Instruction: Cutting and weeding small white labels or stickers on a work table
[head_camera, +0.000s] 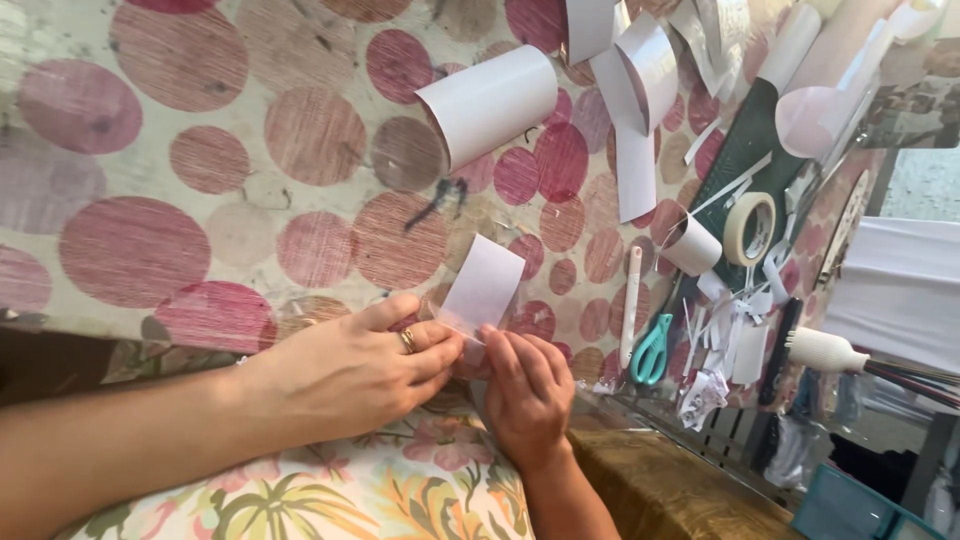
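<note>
Both hands were working on the same little piece when I looked over. The left hand (350, 375), with a gold ring (408, 341) on it, had its fingers drawn narrow and pinched the lower edge of a small white paper strip (483, 285). The right hand (527, 385) sat just beside it, fingertips curled in tight on that same bottom end, so the two hands were touching each other. The strip stood up tilted off the near edge of the table, over a cloth with big pink and red dots (200, 160).

Further back on the cloth lay a rolled white paper tube (487, 103), and to its right a long curled white paper band (637, 110). Off to the right it was pretty messy: a roll of masking tape (750, 228) on a dark green cutting mat (745, 150), a smaller paper roll (690, 245) near it, teal-handled scissors (652, 350), a white pen-like tool (631, 300) just beside those, and a heap of white paper scraps (725, 340). A white bottle (825, 350) lay at the table's right edge. A floral fabric (400, 490) showed under the person's forearms.
</note>
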